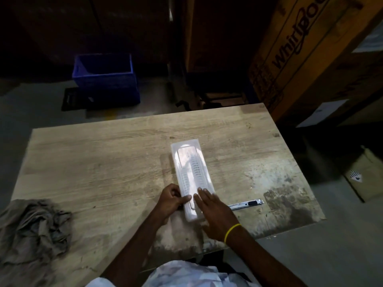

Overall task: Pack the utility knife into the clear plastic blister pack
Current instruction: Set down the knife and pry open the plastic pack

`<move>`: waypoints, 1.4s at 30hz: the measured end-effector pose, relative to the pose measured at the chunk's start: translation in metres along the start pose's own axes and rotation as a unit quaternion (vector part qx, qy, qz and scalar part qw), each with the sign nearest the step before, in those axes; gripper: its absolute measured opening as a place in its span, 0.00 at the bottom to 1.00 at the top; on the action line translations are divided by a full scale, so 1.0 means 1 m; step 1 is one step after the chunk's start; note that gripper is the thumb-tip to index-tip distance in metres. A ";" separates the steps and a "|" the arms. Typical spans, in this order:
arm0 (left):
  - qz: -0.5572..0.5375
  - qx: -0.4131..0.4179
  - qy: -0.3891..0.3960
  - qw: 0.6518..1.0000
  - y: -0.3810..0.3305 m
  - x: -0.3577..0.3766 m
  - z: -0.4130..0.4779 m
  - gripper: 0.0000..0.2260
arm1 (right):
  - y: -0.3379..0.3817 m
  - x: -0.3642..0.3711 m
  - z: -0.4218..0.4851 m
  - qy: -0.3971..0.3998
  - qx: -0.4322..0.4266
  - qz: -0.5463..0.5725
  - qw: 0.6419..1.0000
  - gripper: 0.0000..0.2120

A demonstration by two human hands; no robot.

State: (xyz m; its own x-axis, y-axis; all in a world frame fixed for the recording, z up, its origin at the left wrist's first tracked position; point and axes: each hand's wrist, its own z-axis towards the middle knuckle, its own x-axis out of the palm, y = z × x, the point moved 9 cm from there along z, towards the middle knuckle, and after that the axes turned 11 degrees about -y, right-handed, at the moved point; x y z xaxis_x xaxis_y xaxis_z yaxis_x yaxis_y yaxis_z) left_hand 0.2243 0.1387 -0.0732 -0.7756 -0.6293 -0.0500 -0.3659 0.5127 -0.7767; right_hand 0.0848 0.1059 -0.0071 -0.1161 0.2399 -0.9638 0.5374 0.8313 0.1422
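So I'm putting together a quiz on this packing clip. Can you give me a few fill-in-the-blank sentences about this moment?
1. The utility knife lies on the table to the ____ of the blister pack.
2. Both hands rest on the pack's ____ end.
3. The right hand wears a ____ wristband.
4. The rag sits near the left hand side, by the table's ____ corner.

Answers: right; near; yellow; near left

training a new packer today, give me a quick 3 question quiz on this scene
1. True or false: the knife is already inside the pack.
2. Which hand wears a yellow band? A) left B) right
3. What lies at the table's near left corner?

Key:
1. False; it lies on the table, right of the pack.
2. B; the right hand wears it, with fingers on the pack. The left hand grips the pack's left edge.
3. A crumpled cloth.
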 end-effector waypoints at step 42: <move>0.177 -0.018 0.098 0.979 -0.012 0.074 -0.061 0.12 | -0.080 -0.024 0.003 -0.101 0.103 0.063 0.988 0.31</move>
State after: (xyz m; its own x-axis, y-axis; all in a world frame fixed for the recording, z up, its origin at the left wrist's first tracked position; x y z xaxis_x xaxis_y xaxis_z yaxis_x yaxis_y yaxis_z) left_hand 0.1397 0.1214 -0.0288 -0.9400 -0.2850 -0.1877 -0.0709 0.7012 -0.7095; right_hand 0.0469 0.0321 0.0041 0.1206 0.2121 -0.9698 0.6976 0.6769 0.2348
